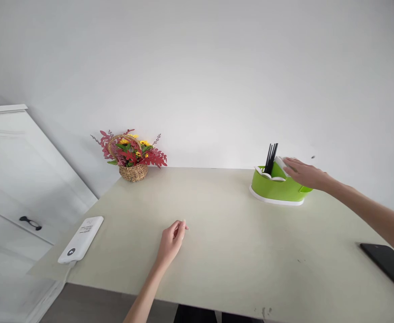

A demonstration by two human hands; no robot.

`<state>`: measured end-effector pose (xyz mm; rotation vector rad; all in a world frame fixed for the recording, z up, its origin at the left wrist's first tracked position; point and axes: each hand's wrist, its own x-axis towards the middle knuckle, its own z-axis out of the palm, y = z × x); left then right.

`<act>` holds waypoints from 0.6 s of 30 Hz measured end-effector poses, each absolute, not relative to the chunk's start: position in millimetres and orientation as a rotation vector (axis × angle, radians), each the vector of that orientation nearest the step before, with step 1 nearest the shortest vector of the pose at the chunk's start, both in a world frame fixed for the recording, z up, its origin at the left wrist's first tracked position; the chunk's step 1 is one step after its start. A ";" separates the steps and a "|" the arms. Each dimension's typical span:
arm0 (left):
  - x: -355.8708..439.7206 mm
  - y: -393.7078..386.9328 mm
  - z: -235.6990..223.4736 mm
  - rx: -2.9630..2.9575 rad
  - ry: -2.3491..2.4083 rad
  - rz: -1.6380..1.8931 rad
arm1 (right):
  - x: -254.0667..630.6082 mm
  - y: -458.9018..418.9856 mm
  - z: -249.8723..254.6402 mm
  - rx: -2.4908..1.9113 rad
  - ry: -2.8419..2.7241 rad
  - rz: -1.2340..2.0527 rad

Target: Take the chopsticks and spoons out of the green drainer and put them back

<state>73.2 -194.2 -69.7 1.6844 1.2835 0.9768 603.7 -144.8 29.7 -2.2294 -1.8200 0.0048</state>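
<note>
A bright green utensil caddy [274,188] with a white base stands at the right rear of the table. Black chopsticks [271,158] rise from its left part, beside white utensil ends [277,179] along the front rim. My right hand [303,172] reaches over the caddy's right part, fingers stretched out across a white-edged top piece [280,162]. Whether the fingers touch or grip this piece is hard to see. My left hand [172,237] rests near the table's middle, fingers curled in, with nothing visible in them.
A wicker basket [133,172] of red and yellow artificial flowers stands at the left rear against the wall. A white power bank [81,240] with a cable lies at the left edge. The dark phone [388,267] lies at the right. White cabinet [22,179] doors stand left of the table.
</note>
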 end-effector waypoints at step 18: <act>73.5 -193.8 -65.9 1.667 1.287 0.981 | 527.5 -226.6 -21.1 -1.962 -1.765 -0.493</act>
